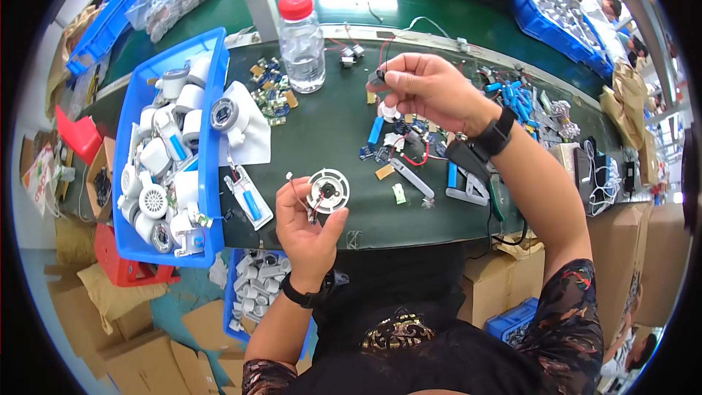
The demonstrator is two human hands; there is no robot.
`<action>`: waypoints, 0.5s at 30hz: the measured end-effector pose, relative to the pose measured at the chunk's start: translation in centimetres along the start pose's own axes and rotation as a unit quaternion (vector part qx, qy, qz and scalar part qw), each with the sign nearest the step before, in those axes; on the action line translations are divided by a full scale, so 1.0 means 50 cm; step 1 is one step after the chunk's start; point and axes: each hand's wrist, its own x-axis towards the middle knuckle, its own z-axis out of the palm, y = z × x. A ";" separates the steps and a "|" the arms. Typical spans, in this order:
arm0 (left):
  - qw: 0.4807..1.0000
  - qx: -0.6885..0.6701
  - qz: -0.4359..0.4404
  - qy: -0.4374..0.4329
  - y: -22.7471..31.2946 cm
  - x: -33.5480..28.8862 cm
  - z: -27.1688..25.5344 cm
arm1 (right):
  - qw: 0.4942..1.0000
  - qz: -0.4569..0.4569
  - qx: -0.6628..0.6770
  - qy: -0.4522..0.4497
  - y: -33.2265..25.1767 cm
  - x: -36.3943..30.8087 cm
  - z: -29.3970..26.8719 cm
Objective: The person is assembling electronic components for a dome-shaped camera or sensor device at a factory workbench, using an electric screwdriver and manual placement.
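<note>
My left hand is closed round a white, round plastic fan housing with a dark centre and thin red and black wires. It is held up near the table's front edge. Farther off and to the right, my right hand pinches a small dark motor with red and black leads rising from it. Beneath that hand lie a blue cylindrical battery, small circuit boards and loose red wires. Left of my left hand is an opened white handle shell with a blue battery inside.
A blue crate full of white fan parts stands at the left. A clear jar with a red lid stands behind. Blue batteries are heaped at the right, near a black hand tool and a grey clamp-like tool.
</note>
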 end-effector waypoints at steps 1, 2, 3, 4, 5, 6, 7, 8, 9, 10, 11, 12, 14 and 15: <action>1.000 -0.003 0.002 0.004 -0.001 -0.001 0.001 | 0.999 -0.010 0.031 -0.007 0.000 -0.022 0.009; 1.000 -0.006 0.004 0.009 -0.001 -0.001 0.001 | 0.998 -0.015 0.058 -0.002 0.004 -0.039 0.017; 1.000 -0.007 0.005 0.003 -0.002 0.000 0.002 | 0.997 -0.014 0.081 -0.001 0.001 -0.061 0.027; 1.000 -0.005 0.003 0.005 -0.002 0.000 0.003 | 0.995 -0.012 0.103 -0.003 0.001 -0.080 0.035; 1.000 -0.002 0.000 0.006 -0.001 0.001 0.003 | 0.992 -0.011 0.125 -0.006 0.003 -0.098 0.041; 1.000 -0.002 -0.005 0.003 0.001 0.002 0.005 | 0.992 -0.015 0.126 -0.004 0.005 -0.113 0.049; 1.000 -0.002 -0.004 -0.002 0.000 0.003 0.006 | 0.993 -0.029 0.114 0.012 0.009 -0.127 0.056; 1.000 -0.002 -0.004 0.000 -0.004 0.003 0.005 | 0.994 -0.042 0.102 0.028 0.012 -0.140 0.061; 1.000 0.000 -0.004 0.003 -0.004 0.001 0.004 | 0.993 -0.045 0.105 0.029 0.014 -0.152 0.063; 1.000 0.000 -0.007 0.002 -0.001 0.000 0.005 | 0.998 -0.062 0.008 0.029 0.014 -0.164 0.064; 1.000 0.002 -0.007 -0.002 0.000 -0.001 0.005 | 0.993 -0.078 -0.089 0.028 0.015 -0.175 0.067; 1.000 0.005 -0.005 -0.003 -0.001 0.001 0.005 | 0.993 -0.070 -0.081 0.047 0.014 -0.187 0.075; 1.000 0.009 0.000 -0.003 -0.003 0.000 0.005 | 0.989 -0.097 -0.098 0.063 0.024 -0.201 0.084; 1.000 0.013 -0.002 -0.005 -0.003 0.000 0.005 | 0.983 -0.121 -0.117 0.074 0.029 -0.205 0.088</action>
